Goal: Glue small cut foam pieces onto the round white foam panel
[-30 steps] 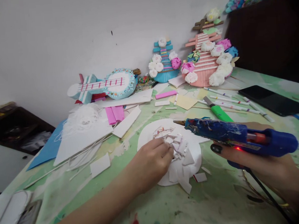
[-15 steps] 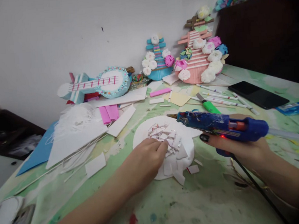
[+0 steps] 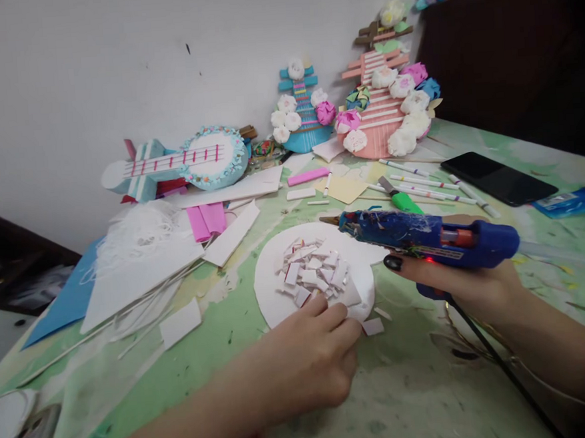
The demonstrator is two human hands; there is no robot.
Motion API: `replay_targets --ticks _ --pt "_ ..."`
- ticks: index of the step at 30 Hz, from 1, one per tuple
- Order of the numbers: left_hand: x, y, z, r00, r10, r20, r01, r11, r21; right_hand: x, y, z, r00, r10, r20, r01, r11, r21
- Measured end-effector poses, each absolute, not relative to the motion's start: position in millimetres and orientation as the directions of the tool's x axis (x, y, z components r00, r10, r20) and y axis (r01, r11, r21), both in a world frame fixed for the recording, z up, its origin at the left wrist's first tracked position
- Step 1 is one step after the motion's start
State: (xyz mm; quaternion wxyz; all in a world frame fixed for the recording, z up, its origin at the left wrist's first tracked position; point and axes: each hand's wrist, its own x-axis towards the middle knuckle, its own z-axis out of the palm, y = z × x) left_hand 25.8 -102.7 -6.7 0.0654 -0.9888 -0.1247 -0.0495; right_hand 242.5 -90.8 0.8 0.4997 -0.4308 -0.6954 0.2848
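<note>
My right hand [image 3: 483,292] is wrapped round a blue hot glue gun [image 3: 398,230], its nozzle pointing left over the far edge of a white round board [image 3: 266,277]. A small red light glows on the gun, and a clear glue stick [image 3: 560,253] sticks out of its back. Small white cut pieces [image 3: 313,267] lie heaped on the board. At the board's near edge is my left hand [image 3: 312,354], fingers curled down; whatever is under the fingertips is hidden. One loose piece [image 3: 373,326] rests on the table just right of that hand.
Behind stand a blue decorated paper instrument [image 3: 309,138], a pink one [image 3: 377,139] and a light-blue lute shape [image 3: 219,171]. White sheets [image 3: 126,270] lie left. Several markers [image 3: 436,195], a green cutter [image 3: 405,203] and a black phone [image 3: 497,176] lie right. The gun's cord [image 3: 492,352] runs nearside.
My left hand has drawn back from the heap toward the board's near edge and slightly right, uncovering more of the pieces. The glue gun stays in my right hand; the view shifts slightly.
</note>
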Motion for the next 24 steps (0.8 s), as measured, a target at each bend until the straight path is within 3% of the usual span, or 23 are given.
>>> replay_targets --ticks 4,7,9,12,17,24 --pt "19 -92 2 0.908 0.328 0.259 0.280 -0.938 0.206 242 -92 4 -0.128 0.878 0.462 0.301 0.478 -0.825" --pt "7 -74 9 0.695 0.593 0.406 0.356 -0.775 0.521 242 -92 6 -0.162 0.874 0.458 0.282 0.486 -0.827" --pt "-1 -61 11 0.463 0.785 0.411 0.389 -0.597 0.702 241 -92 7 -0.174 0.882 0.438 0.275 0.470 -0.839" --pt "-9 -49 8 0.258 0.922 0.288 0.256 -0.353 0.900 240 -92 7 -0.186 0.883 0.430 0.306 0.468 -0.829" --pt "-8 -47 -1 0.281 0.953 0.115 0.019 -0.126 0.992 237 -93 9 -0.263 0.881 0.392 0.374 0.468 -0.801" --pt "-3 -51 -1 0.296 0.949 0.107 -0.050 -0.097 0.994 234 -93 2 -0.293 0.895 0.337 0.448 0.440 -0.778"
